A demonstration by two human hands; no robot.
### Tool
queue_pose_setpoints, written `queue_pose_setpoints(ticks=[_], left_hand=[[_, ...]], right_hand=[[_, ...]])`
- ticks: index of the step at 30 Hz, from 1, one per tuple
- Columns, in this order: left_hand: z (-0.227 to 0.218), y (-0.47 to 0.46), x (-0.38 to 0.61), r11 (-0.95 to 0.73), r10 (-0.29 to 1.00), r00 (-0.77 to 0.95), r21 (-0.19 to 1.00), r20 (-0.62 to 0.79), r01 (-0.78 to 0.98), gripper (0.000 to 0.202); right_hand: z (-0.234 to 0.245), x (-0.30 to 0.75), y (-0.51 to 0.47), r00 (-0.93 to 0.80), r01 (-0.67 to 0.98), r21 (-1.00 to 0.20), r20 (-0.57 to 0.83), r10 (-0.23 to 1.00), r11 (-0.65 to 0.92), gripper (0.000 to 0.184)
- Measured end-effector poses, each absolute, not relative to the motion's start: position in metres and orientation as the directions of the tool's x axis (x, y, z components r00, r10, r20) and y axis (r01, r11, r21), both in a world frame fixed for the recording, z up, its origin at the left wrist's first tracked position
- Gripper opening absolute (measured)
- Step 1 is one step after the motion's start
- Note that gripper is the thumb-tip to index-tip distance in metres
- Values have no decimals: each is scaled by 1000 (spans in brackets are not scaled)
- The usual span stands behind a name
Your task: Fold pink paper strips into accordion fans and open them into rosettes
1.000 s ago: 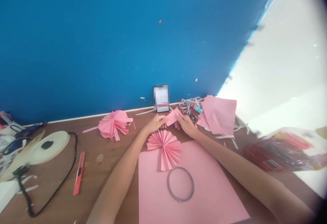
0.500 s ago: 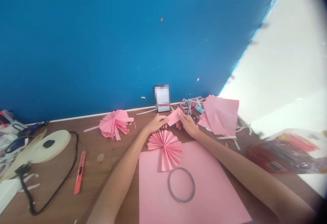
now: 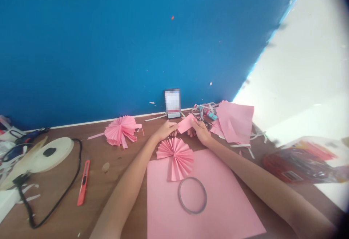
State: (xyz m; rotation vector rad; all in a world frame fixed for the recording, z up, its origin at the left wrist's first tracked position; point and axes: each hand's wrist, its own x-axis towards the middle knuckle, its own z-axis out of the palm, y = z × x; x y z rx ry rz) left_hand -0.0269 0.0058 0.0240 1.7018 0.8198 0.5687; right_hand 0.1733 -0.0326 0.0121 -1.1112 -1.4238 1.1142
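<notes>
Between my two hands is a small piece of pink paper point(image 3: 185, 123), raised over the back of the table. My left hand point(image 3: 167, 130) pinches its left edge, while my right hand point(image 3: 200, 130) grips the right end with the thumb on top. Just below them lies a pleated pink paper fan point(image 3: 176, 157), spread in a nearly full round with a gap at its lower left. It overlaps the top of a large pink sheet point(image 3: 229, 206). On that sheet rests a thin grey ring point(image 3: 193, 195).
Another pleated pink rosette point(image 3: 121, 132) lies at left, near a red box cutter point(image 3: 83, 182). A black cable point(image 3: 65, 191) curls beside a cream tape roll point(image 3: 54, 155). Against the blue wall leans a phone point(image 3: 172, 102). Pink sheets point(image 3: 236, 121), scissors, a glue tube point(image 3: 209, 113) and a plastic packet point(image 3: 297, 162) sit at right.
The view has shifted very slightly. Both hands keep hold of the small pink paper in nearly the same place.
</notes>
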Motion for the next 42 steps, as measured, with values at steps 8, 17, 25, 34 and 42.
queue_pose_setpoints(ticks=[8, 17, 25, 34, 42], left_hand=[[24, 5, -28, -160, 812, 583, 948, -33, 275, 47], [28, 4, -28, -227, 815, 578, 938, 37, 261, 48], [27, 4, -26, -288, 806, 589, 910, 62, 298, 49], [24, 5, -27, -289, 795, 606, 893, 25, 343, 51], [29, 1, -25, -331, 780, 625, 867, 29, 373, 54]], right_hand=[[15, 174, -32, -208, 117, -979, 141, 968, 168, 64], [15, 159, -37, -265, 211, -949, 173, 948, 232, 33], [16, 145, -40, -188, 210, -938, 237, 953, 275, 22], [12, 141, -41, -81, 406, -875, 252, 964, 263, 19], [10, 143, -39, -171, 415, -855, 262, 950, 310, 18]])
